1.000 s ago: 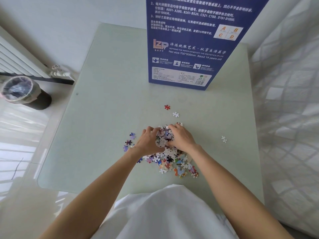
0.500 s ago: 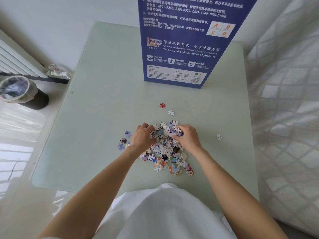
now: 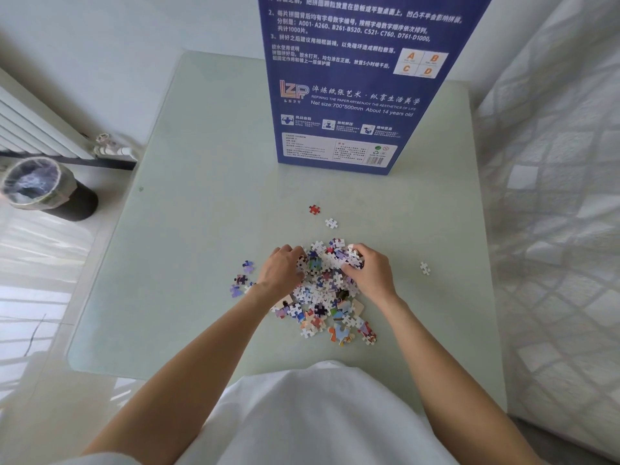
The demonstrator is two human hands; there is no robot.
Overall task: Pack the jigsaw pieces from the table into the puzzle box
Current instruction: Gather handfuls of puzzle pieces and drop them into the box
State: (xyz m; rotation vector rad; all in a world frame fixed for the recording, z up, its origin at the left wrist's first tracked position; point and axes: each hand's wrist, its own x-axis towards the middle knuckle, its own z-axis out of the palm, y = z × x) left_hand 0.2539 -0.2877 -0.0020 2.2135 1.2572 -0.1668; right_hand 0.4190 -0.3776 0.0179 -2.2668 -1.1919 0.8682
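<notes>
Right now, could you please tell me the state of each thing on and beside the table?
Puzzle box: upright on the table, top out of view.
Pile of jigsaw pieces: loose, unpacked.
Red piece: stray, apart from pile.
Left hand: curled, scooping pieces.
Right hand: curled, gripping pieces.
Bin: on the floor, lined, open.

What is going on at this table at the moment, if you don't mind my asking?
A person is gathering a pile of jigsaw pieces on the pale green table. The left hand and right hand cup the far part of the heap from either side, fingers curled into the pieces. The blue puzzle box stands upright at the far side of the table. A few stray pieces, such as a red one, lie apart from the pile.
</notes>
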